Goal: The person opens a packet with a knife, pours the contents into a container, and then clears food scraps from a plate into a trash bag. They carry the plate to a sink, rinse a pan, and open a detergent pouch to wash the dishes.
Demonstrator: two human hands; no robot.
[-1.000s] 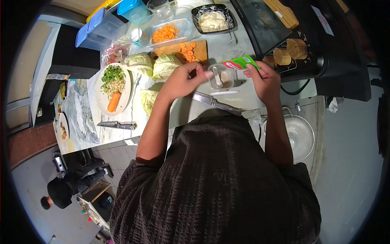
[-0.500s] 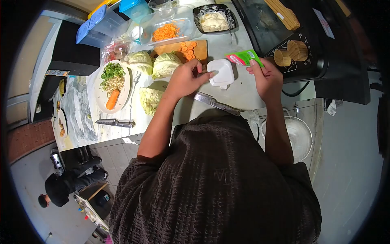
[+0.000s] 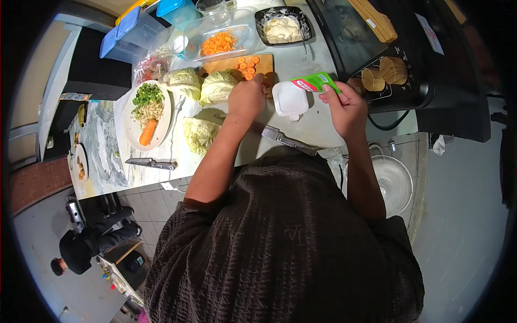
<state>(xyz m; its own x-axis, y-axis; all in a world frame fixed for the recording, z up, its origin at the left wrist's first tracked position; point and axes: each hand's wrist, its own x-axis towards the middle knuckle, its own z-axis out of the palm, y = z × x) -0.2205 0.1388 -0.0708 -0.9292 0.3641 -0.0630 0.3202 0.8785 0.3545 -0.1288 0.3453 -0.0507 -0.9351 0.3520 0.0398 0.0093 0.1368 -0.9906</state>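
Observation:
My right hand (image 3: 347, 109) grips a green and red sachet (image 3: 318, 82) between thumb and fingers, its far end over a small white square tub (image 3: 291, 101). The tub sits on the counter between my hands. My left hand (image 3: 246, 100) is closed, fingers curled downward beside the cutting board's right end; what they hold, if anything, is hidden. Carrot slices (image 3: 248, 68) lie on the wooden cutting board (image 3: 265, 64) just beyond it. A knife (image 3: 291, 141) lies near the counter edge in front of me. Cabbage pieces (image 3: 218, 88) rest left of my left hand.
A plate (image 3: 161, 126) holds chopped greens, sprouts and a carrot, with another knife (image 3: 152, 163) nearby. Behind stand a clear container (image 3: 245, 33) of grated carrot and a black bowl (image 3: 283, 27) of white cream. An oven (image 3: 371, 48) is at right. Another person (image 3: 81, 250) is at lower left.
My left hand has moved away from the white tub, up and left toward the cutting board. My right hand has shifted slightly left, bringing the sachet over the tub's corner.

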